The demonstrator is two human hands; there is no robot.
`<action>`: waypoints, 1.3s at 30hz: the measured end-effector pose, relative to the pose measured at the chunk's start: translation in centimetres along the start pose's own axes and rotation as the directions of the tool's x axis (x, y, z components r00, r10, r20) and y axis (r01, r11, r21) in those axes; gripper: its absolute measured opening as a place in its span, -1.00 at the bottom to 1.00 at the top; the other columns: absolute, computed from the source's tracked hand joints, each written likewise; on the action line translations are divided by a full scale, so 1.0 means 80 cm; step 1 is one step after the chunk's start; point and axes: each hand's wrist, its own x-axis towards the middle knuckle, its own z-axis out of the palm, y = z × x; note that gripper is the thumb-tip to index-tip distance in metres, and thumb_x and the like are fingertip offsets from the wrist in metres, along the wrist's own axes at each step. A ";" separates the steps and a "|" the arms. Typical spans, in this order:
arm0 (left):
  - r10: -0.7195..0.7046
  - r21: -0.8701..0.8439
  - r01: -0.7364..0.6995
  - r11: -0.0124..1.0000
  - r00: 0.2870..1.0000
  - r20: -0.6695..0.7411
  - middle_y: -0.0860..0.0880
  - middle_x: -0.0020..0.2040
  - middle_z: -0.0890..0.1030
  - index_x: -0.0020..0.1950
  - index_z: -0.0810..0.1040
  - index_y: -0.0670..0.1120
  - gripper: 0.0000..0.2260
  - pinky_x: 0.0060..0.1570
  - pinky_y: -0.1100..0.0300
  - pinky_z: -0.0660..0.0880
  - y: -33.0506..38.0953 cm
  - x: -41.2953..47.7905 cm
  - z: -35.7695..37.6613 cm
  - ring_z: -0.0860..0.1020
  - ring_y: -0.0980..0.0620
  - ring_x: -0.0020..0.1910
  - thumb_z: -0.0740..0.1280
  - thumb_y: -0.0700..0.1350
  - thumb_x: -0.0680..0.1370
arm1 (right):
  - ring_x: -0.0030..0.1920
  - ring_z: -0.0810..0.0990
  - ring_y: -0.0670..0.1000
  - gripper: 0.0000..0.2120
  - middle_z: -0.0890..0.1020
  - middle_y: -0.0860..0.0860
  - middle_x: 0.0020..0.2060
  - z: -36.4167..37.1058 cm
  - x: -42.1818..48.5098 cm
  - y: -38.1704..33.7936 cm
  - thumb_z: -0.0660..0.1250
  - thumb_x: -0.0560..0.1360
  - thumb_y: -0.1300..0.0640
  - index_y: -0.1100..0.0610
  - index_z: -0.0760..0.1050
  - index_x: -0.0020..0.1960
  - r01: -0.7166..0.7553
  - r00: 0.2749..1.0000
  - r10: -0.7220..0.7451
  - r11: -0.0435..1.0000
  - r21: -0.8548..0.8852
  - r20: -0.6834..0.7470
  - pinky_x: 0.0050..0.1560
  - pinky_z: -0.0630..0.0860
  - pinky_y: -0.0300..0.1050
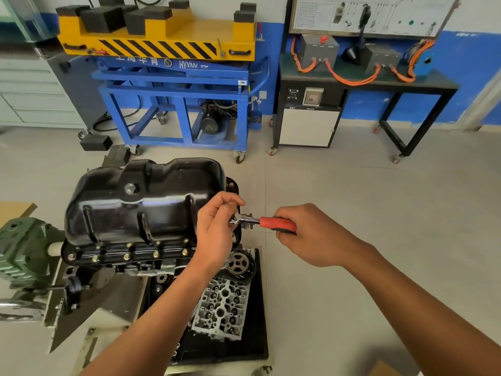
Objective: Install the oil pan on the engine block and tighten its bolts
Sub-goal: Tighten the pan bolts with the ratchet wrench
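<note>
A: Where's the oil pan [141,202]?
B: Sitting on the engine block [130,263], bolts [126,257] in along the near flange.
A: Hands?
B: Ratchet [271,223] at the pan's right end. Left hand [217,229] fingers pinch its head; right hand [306,234] fingers wrap the red handle. Cylinder head [222,308] lies below.

Single head-worn view, wide-angle, facing forward and down. Close range: the wearer's left hand [217,232] and right hand [311,237] reach in from the bottom edge and meet on the ratchet [260,221] near frame centre, beside the oil pan [141,207]. Far range: blue lift cart [173,90] and black bench [433,84] along the wall [474,77]. Straight lines bow at the edges.
</note>
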 end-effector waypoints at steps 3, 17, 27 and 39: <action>-0.004 -0.006 0.004 1.000 1.000 0.011 0.02 -0.32 0.44 -0.25 0.61 0.07 -0.77 -0.34 0.29 0.28 -0.002 0.004 0.002 0.36 0.13 -0.31 0.20 -0.14 0.48 | -0.33 0.54 0.13 -0.92 0.57 0.08 -0.31 -0.002 -0.002 0.000 0.32 0.54 0.19 0.09 0.52 -0.13 -0.008 1.000 0.008 1.000 -0.002 0.004 -0.21 0.51 0.16; 0.082 -0.013 -0.081 0.997 0.973 0.217 0.06 -0.43 0.49 -0.27 0.54 -0.16 -0.81 -0.32 0.32 0.34 -0.004 0.020 0.002 0.39 0.12 -0.40 0.15 -0.31 0.42 | -0.57 0.19 -0.12 -0.54 0.26 -0.13 -0.57 0.093 -0.033 -0.046 0.29 0.62 -0.03 -0.03 0.35 -0.45 -0.128 0.976 0.216 0.669 0.732 -0.027 -0.55 0.18 -0.25; 0.038 0.021 -0.046 0.999 0.957 0.286 0.08 -0.44 0.45 -0.25 0.58 -0.11 -0.82 -0.34 0.31 0.30 0.020 0.017 -0.021 0.36 0.13 -0.41 0.20 -0.23 0.44 | -0.52 0.23 -0.10 -0.59 0.29 -0.14 -0.53 0.061 -0.029 -0.052 0.25 0.62 -0.07 -0.02 0.36 -0.38 -0.131 0.991 0.083 0.807 0.577 0.108 -0.48 0.21 -0.22; 0.002 -0.059 0.012 0.998 0.971 0.239 0.10 -0.42 0.46 -0.22 0.61 -0.05 -0.76 -0.37 0.37 0.30 0.023 0.001 -0.076 0.36 0.15 -0.42 0.18 -0.24 0.49 | -0.52 0.23 -0.09 -0.56 0.33 -0.10 -0.54 0.048 -0.001 -0.078 0.18 0.63 -0.16 0.11 0.51 -0.26 -0.155 0.985 0.116 0.924 0.350 0.129 -0.43 0.22 -0.16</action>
